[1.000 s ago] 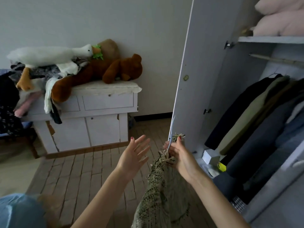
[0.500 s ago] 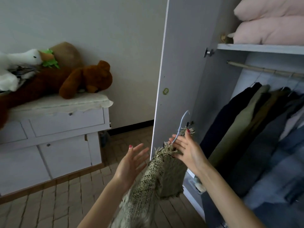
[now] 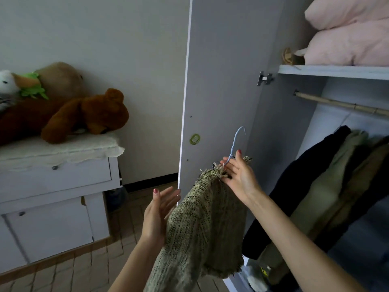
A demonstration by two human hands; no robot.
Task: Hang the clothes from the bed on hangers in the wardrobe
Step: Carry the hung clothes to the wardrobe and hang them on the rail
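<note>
A beige-green knitted garment with a fringed collar (image 3: pixel 202 224) hangs on a light blue hanger (image 3: pixel 234 142), whose hook points up in front of the open wardrobe door (image 3: pixel 221 81). My right hand (image 3: pixel 240 175) pinches the hanger's neck at the collar. Beside the garment's left side, my left hand (image 3: pixel 157 213) stays open with straight fingers; whether it touches the knit I cannot tell. The wardrobe rail (image 3: pixel 341 105) runs at the upper right, bare at its left end. Dark and olive coats (image 3: pixel 328 186) hang further right.
Pink pillows (image 3: pixel 349 30) lie on the wardrobe's top shelf (image 3: pixel 332 71). A white dresser (image 3: pixel 54 186) stands at the left with a brown teddy bear (image 3: pixel 84 116) and a plush goose (image 3: pixel 8 83) on top. Small items lie on the wardrobe floor (image 3: pixel 254 277).
The view swung right toward the wardrobe. My right hand lifted the hanger with the garment up and rightward, closer to the opening. My left hand followed beside the knit.
</note>
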